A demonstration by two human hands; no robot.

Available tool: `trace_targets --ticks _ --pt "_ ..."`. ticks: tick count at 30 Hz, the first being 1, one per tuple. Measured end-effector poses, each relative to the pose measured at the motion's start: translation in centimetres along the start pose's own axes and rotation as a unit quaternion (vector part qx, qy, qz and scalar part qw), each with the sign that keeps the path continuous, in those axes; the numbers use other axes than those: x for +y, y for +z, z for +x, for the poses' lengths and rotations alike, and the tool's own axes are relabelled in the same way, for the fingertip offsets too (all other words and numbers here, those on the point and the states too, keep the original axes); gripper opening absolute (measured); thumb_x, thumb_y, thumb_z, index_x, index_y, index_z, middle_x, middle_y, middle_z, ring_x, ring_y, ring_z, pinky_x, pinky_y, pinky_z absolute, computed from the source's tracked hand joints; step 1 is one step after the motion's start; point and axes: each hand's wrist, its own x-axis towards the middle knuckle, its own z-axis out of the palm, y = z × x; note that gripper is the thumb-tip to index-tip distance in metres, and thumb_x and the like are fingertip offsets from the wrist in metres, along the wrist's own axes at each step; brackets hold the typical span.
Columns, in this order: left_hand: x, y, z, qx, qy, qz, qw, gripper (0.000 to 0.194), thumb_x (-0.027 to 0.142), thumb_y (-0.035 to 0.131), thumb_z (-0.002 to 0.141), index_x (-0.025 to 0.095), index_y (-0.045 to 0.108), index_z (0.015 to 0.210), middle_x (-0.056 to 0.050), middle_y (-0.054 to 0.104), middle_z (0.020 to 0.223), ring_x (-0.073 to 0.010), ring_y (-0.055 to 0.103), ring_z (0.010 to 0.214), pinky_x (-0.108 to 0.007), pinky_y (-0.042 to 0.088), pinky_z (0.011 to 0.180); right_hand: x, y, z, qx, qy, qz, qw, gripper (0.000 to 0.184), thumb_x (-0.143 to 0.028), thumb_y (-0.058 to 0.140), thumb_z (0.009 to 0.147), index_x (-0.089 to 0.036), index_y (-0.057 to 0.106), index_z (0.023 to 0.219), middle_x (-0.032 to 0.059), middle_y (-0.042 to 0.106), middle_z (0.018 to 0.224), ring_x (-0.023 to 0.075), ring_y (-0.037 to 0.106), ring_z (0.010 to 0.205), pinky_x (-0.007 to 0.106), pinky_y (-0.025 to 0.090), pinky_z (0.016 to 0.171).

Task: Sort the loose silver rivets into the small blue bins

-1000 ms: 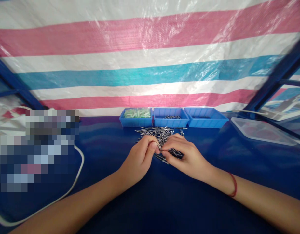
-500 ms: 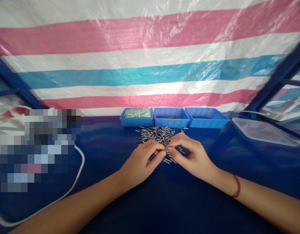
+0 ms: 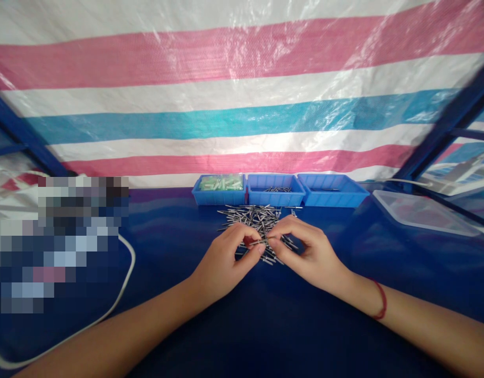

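Above the front of a heap of slim metal pins (image 3: 248, 214), my two hands meet fingertip to fingertip. My right hand (image 3: 305, 245) pinches a thin metal pin (image 3: 270, 239) between thumb and index finger. The thumb and index finger of my left hand (image 3: 230, 255) close around the pin's left end, which lies across them. The pins in the heap look like rivets, each with a thicker and a thinner part, but they are too small to tell exactly. My hands cover the heap's near edges.
Behind the heap stand three blue bins: the left bin (image 3: 218, 198) holds green-and-clear packed pieces, the middle bin (image 3: 276, 199) pins, the right bin (image 3: 334, 198) a few pins. A clear plastic lid (image 3: 423, 212) lies right. A white cable (image 3: 126, 283) curves left beside a blurred area.
My left fingertips have parted slightly and drawn a little left, so the pin between my hands now shows. My right hand has barely moved.
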Motion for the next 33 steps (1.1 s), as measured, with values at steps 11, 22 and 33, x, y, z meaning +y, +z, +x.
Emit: trace_targets --ticks 11,22,33 --pt "0.3 -0.2 0.0 0.042 0.020 0.006 0.999 0.006 0.018 0.055 0.085 0.019 0.050 0.081 0.001 0.054 0.076 -0.0116 0.052 0.071 -0.023 0.042 0.068 0.5 0.0 0.2 -0.062 -0.033 -0.053 0.996 0.011 -0.018 0.054 0.087 -0.019 0.064 0.088 0.0021 0.066 0.074 0.0148 0.058 0.071 0.032 0.043 0.071" --pt "0.6 -2.5 0.3 -0.093 0.005 0.157 0.983 0.012 0.030 0.051 0.088 0.019 0.054 0.090 -0.002 0.062 0.089 -0.0171 0.057 0.081 -0.030 0.040 0.073 3.0 -1.2 0.9 0.114 0.170 0.021 0.979 0.026 -0.035 0.049 0.088 -0.018 0.060 0.071 0.0029 0.063 0.072 0.0162 0.058 0.073 0.030 0.045 0.068" --pt "0.9 -4.6 0.3 -0.232 -0.028 0.306 0.923 0.023 0.040 0.056 0.082 0.019 0.058 0.073 -0.001 0.061 0.072 -0.0171 0.057 0.062 -0.026 0.031 0.055 8.0 -4.6 2.0 0.333 0.360 0.155 0.858 0.034 -0.051 0.058 0.078 -0.020 0.058 0.064 -0.0023 0.044 0.049 0.0101 0.041 0.041 0.026 0.034 0.038"
